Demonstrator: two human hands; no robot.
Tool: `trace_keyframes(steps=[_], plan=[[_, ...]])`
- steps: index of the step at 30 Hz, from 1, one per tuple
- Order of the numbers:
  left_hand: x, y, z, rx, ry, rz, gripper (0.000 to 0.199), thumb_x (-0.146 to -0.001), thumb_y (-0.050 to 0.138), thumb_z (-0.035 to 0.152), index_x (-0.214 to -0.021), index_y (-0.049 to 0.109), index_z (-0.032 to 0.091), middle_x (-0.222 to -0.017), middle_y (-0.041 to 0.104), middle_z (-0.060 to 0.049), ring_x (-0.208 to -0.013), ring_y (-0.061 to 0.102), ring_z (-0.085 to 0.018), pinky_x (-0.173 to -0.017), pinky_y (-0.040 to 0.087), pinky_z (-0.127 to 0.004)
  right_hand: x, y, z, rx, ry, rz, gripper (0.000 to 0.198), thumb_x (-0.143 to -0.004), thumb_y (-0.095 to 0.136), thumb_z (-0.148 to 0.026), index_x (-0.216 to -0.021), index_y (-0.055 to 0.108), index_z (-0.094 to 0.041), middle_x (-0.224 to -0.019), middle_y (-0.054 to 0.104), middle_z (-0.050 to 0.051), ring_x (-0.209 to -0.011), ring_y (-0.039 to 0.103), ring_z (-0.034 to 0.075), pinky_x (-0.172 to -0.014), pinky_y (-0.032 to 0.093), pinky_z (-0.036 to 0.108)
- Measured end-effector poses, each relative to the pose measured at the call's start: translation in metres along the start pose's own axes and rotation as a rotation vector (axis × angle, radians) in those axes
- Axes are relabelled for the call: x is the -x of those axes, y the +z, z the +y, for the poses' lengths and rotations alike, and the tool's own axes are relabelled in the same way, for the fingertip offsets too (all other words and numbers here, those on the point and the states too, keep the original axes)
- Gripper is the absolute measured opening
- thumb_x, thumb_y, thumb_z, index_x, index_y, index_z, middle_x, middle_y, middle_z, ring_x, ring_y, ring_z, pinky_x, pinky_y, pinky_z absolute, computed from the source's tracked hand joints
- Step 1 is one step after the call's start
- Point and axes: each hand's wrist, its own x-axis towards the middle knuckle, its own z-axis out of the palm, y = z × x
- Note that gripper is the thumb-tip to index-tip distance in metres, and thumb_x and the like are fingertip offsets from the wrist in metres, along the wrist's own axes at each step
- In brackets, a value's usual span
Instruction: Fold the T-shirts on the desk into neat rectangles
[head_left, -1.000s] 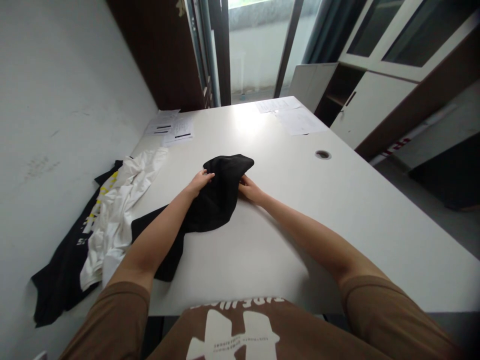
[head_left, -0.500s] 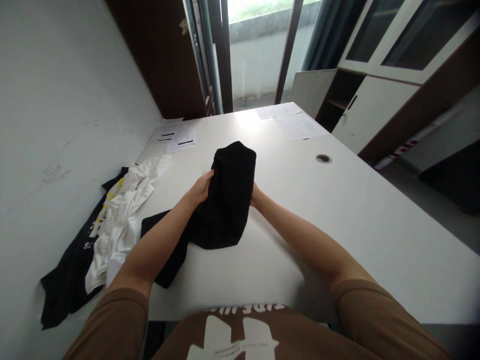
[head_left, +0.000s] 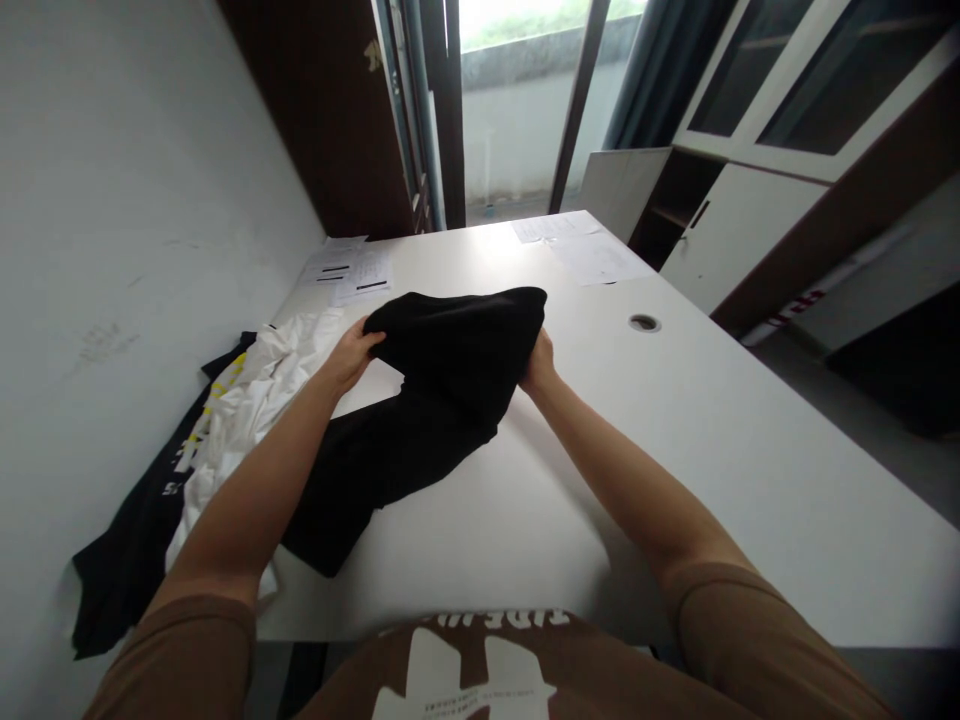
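Observation:
A black garment (head_left: 450,380) is stretched between my hands above the white table (head_left: 675,450); its exact kind is unclear from its folds. My left hand (head_left: 357,352) pinches its upper left corner, thumb on top. At the upper right corner, my right hand (head_left: 538,360) grips the edge, its fingers partly hidden behind the cloth. The lower part of the garment trails down to the left and rests on the table near my left forearm.
Along the wall on the left lie a crumpled white garment (head_left: 255,390) and a black garment with print (head_left: 127,560). Papers (head_left: 352,270) sit at the far left, more sheets (head_left: 592,255) at the far right. A round cable hole (head_left: 645,323) is set in the table.
My hands have moved apart, the left one to the left and the right one slightly right and up. The garment's upper edge has spread wide between them.

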Motion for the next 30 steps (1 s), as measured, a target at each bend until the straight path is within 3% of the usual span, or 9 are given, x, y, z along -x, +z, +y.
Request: trace_keyframes(steps=[3,7,11,15,17,21,24,27,30], plan=[[-0.009,-0.03,0.011,-0.055,0.144,0.183,0.041,-0.073,0.076,0.029,-0.113,0.068,0.021,-0.113,0.076,-0.004,-0.114,0.07,-0.022,-0.104,0.057,-0.035,-0.008,-0.006,-0.011,0.067,-0.04,0.094,0.045,-0.085,0.047,-0.073,-0.085,0.044,-0.028,-0.071,0.044,-0.001,-0.069,0.05,0.02,-0.059,0.047,0.032],[-0.009,-0.057,0.038,0.03,0.26,0.318,0.036,-0.073,0.084,0.038,-0.095,0.059,0.023,-0.095,0.071,0.001,-0.107,0.071,-0.018,-0.104,0.058,-0.032,-0.009,-0.017,-0.024,0.132,-0.039,0.067,0.03,-0.083,0.053,-0.056,-0.086,0.043,-0.028,-0.069,0.039,-0.003,-0.065,0.046,0.019,-0.055,0.042,0.03],[0.003,-0.06,0.085,0.103,0.326,0.218,0.04,-0.076,0.088,0.044,-0.095,0.06,0.023,-0.087,0.067,0.004,-0.097,0.072,-0.016,-0.098,0.061,-0.03,-0.002,-0.025,-0.041,0.254,-0.06,-0.111,0.028,-0.083,0.065,-0.05,-0.088,0.053,-0.026,-0.071,0.051,-0.003,-0.064,0.047,0.017,-0.056,0.039,0.028],[0.013,-0.06,0.13,-0.027,0.312,0.143,0.037,-0.075,0.091,0.039,-0.094,0.065,0.021,-0.078,0.065,0.004,-0.072,0.066,-0.011,-0.074,0.061,-0.022,0.005,-0.032,-0.058,0.66,-0.169,-0.377,0.035,-0.081,0.078,-0.055,-0.096,0.07,-0.025,-0.077,0.066,0.0,-0.07,0.054,0.019,-0.064,0.042,0.031],[0.017,-0.065,0.144,-0.151,0.256,0.099,0.036,-0.069,0.094,0.032,-0.09,0.068,0.019,-0.076,0.067,0.003,-0.066,0.063,-0.011,-0.063,0.056,-0.019,0.009,-0.037,-0.062,0.835,-0.173,-0.472,0.034,-0.078,0.081,-0.056,-0.087,0.072,-0.024,-0.072,0.066,0.001,-0.069,0.055,0.02,-0.066,0.042,0.033],[0.031,-0.074,0.156,-0.288,0.153,0.014,0.036,-0.062,0.097,0.027,-0.084,0.07,0.017,-0.073,0.068,0.001,-0.065,0.063,-0.013,-0.06,0.057,-0.022,0.009,-0.052,-0.064,0.815,-0.137,-0.396,0.04,-0.082,0.073,-0.061,-0.075,0.061,-0.024,-0.064,0.057,-0.001,-0.063,0.049,0.018,-0.062,0.037,0.032],[0.055,-0.057,0.162,-0.162,0.098,-0.041,0.031,-0.074,0.091,0.035,-0.087,0.072,0.015,-0.08,0.071,-0.004,-0.079,0.072,-0.021,-0.074,0.064,-0.033,-0.002,-0.056,-0.064,0.76,-0.24,-0.196,0.034,-0.084,0.071,-0.053,-0.081,0.054,-0.024,-0.07,0.056,-0.001,-0.067,0.048,0.018,-0.063,0.037,0.031],[0.077,-0.017,0.167,-0.101,0.039,-0.136,0.026,-0.084,0.084,0.035,-0.089,0.073,0.013,-0.086,0.072,-0.007,-0.099,0.076,-0.03,-0.088,0.065,-0.043,-0.013,-0.043,-0.063,0.979,-0.332,-0.016,0.021,-0.086,0.069,-0.038,-0.083,0.053,-0.024,-0.078,0.059,0.003,-0.075,0.052,0.023,-0.07,0.041,0.035],[0.075,0.021,0.168,-0.129,0.016,-0.168,0.025,-0.081,0.086,0.031,-0.091,0.072,0.013,-0.085,0.07,-0.004,-0.098,0.076,-0.031,-0.088,0.065,-0.042,-0.006,-0.018,-0.062,1.124,-0.378,0.038,0.011,-0.087,0.067,-0.031,-0.089,0.058,-0.024,-0.099,0.063,0.012,-0.095,0.057,0.031,-0.079,0.047,0.04]])
